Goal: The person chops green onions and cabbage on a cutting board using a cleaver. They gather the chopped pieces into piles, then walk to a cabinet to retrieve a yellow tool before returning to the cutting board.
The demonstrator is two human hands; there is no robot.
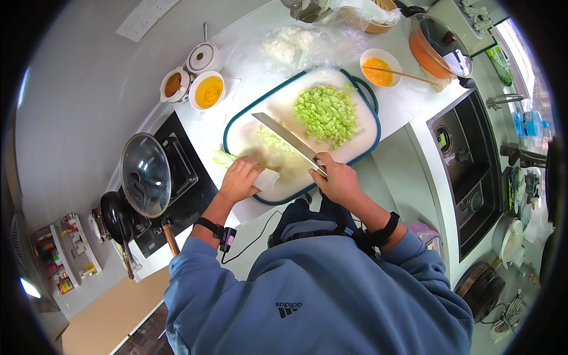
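Observation:
My right hand (339, 177) grips the handle of a broad kitchen knife (284, 135), whose blade slants up and left across a white cutting board (248, 120) with a dark green rim. At the board's lower left, my left hand (239, 177) holds a pale cabbage piece (267, 179); the fingers cover part of it. A light green cabbage leaf (223, 158) sticks out on the hand's other side, and whether both belong to one piece is hidden. Chopped cabbage (327, 115) is heaped at the board's upper right. A smaller bit of chopped cabbage (273, 137) lies beside the blade.
Beyond the board are a bowl of beaten egg (377, 73) with chopsticks, a plastic bag (324, 49) and an orange pot (428, 53). Leftward stand a bowl of yellow liquid (208, 92) and a black cooktop (188, 222) with a glass-lidded pan (145, 175). A sink (470, 177) is at right.

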